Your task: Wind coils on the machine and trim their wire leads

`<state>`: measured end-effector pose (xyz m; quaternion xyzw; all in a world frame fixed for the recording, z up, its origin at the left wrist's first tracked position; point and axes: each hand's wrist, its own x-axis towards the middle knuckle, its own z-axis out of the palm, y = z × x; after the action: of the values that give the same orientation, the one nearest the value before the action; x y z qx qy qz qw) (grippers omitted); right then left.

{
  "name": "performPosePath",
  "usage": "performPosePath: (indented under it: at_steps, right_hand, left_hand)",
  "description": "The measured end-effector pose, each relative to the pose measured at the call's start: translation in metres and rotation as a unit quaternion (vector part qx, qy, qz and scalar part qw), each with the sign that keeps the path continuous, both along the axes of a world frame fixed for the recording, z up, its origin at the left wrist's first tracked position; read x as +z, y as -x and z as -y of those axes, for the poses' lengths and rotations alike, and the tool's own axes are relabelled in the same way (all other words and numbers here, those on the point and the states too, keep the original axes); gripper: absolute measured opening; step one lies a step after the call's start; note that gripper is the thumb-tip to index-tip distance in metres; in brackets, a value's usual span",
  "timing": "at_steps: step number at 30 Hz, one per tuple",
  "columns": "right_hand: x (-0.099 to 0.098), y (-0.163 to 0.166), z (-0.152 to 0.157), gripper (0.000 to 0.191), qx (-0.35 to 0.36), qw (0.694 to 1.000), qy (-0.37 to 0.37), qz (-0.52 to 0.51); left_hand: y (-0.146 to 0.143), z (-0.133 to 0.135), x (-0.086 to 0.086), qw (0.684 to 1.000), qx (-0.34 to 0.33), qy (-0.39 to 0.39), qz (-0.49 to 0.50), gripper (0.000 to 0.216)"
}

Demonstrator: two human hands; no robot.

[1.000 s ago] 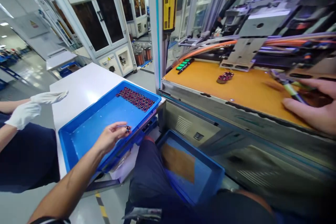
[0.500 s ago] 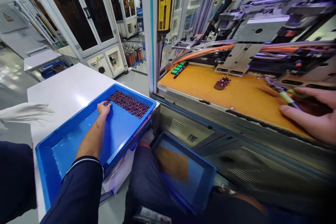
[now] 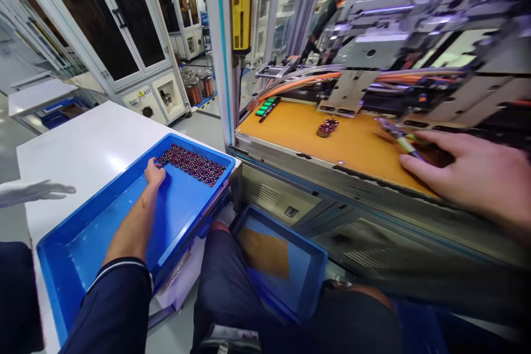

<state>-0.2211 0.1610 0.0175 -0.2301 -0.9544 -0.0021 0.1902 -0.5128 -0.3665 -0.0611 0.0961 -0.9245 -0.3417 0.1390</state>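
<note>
My left hand (image 3: 155,172) reaches into a blue tray (image 3: 120,207), its fingers pinched on what looks like one small dark round part at the left end of the block. That block of small round parts (image 3: 193,165), dark with reddish and pale dots, fills the tray's far end in close rows. Over the orange work surface (image 3: 357,146), my right hand (image 3: 460,163) has thumb and forefinger around the handles of pliers (image 3: 400,137) with green and dark grips. The pliers' tip is blurred. A few similar round parts (image 3: 327,127) lie stacked and leaning left of the pliers.
A co-worker's white-gloved hand (image 3: 37,192) hovers over the white table (image 3: 83,138) at left. Metal machinery (image 3: 373,50) with orange hoses overhangs the work surface. A green-and-black item (image 3: 265,108) and a pen lie there. A second blue tray (image 3: 305,265) stands below, near my knees.
The whole view has shifted, so things appear farther left. My left hand stays at the end of the rows, and my right hand keeps its grip on the pliers. The gloved hand has turned somewhat.
</note>
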Motion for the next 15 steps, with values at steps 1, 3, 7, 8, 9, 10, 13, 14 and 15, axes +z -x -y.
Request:
performPosePath:
  at_steps: [1,3,7,8,9,10,13,14,15]
  right_hand:
    - [0.009,0.000,0.010,0.047,-0.006,1.000,0.028,0.008]
    - [0.021,-0.001,0.024,0.043,0.002,0.999,0.050,0.013]
    - [0.026,-0.002,0.027,0.040,0.029,0.998,0.049,0.006]
    - [0.025,-0.003,0.025,0.040,0.032,0.998,0.049,0.002]
    - [0.024,-0.004,0.023,0.039,0.034,0.998,0.050,-0.003]
    - [0.023,-0.005,0.022,0.038,0.036,0.998,0.051,-0.008]
    - [0.023,-0.006,0.019,0.036,0.049,0.997,0.052,-0.023]
    - [0.023,-0.007,0.019,0.036,0.053,0.997,0.053,-0.027]
    - [0.023,-0.007,0.018,0.036,0.056,0.997,0.053,-0.030]
  left_hand:
    - [-0.006,-0.012,0.014,1.000,-0.019,0.000,-0.016,0.038]
    - [-0.021,-0.049,0.047,0.996,-0.075,-0.005,-0.056,0.048]
    - [-0.062,-0.163,0.105,0.939,-0.309,-0.058,-0.137,0.060]
    - [-0.074,-0.194,0.114,0.921,-0.361,-0.067,-0.132,0.054]
    - [-0.085,-0.224,0.120,0.908,-0.393,-0.071,-0.124,0.049]
    - [-0.096,-0.251,0.123,0.899,-0.418,-0.075,-0.109,0.048]
    - [-0.117,-0.316,0.122,0.886,-0.452,-0.085,-0.053,0.064]
    - [-0.121,-0.331,0.120,0.887,-0.452,-0.091,-0.039,0.071]
    - [-0.124,-0.342,0.119,0.889,-0.447,-0.099,-0.029,0.076]
